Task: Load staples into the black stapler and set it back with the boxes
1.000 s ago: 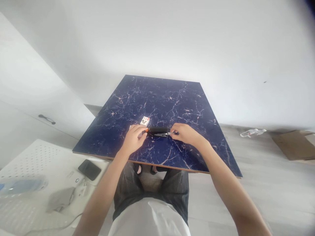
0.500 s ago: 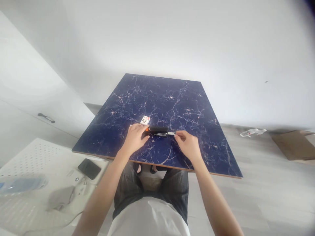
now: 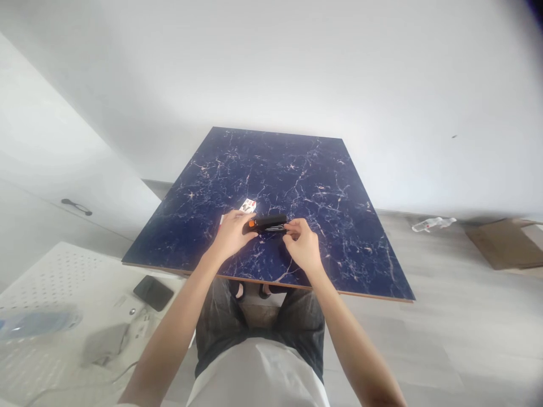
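A black stapler (image 3: 271,220) with an orange patch lies sideways near the front of the blue marble-patterned table (image 3: 271,175). Its left end is gripped between the thumb and fingers of my left hand (image 3: 232,232). The fingertips of my right hand (image 3: 302,240) are pinched together at the other end, where a silver strip sits; they cover its tip. Thin silver lines (image 3: 275,228) show along the stapler's near side. Just behind my left hand is a small white box (image 3: 248,206) with red print and a dark picture, partly covered by the fingers.
A white perforated surface (image 3: 63,263) at the lower left bears a dark phone (image 3: 153,293), a clear plastic bottle (image 3: 40,324) and a cable. On the floor to the right are clear bottles (image 3: 432,224) and a flattened cardboard box (image 3: 504,243). A wall rises behind the table.
My right hand has moved left, up to the stapler's end; the silver strip that stuck out there no longer shows outside. My left hand keeps its hold.
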